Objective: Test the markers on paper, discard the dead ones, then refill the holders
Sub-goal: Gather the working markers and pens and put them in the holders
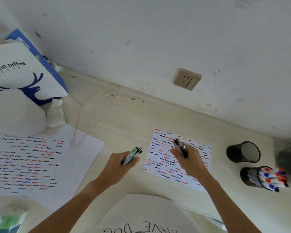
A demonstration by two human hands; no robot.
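My left hand (pixel 120 167) is closed around a small bunch of pens (pixel 133 154), their tips pointing up and right above the desk. My right hand (pixel 189 161) grips a couple of dark pens (pixel 181 147) over a test sheet (pixel 160 148) covered in red, blue and black squiggles. To the right stands an empty black mesh holder (pixel 243 152). Below it a second black mesh holder (pixel 252 177) is packed with markers (pixel 274 178) with red and blue caps.
Larger scribbled sheets (pixel 23 163) lie at the left, with a thin wire hanger (pixel 91 115) across them. A white coffee bag (pixel 18 71) and white plastic bags stand at the back left. Chopsticks (pixel 124 98) lie by the wall. A wall socket (pixel 187 79) sits above the desk.
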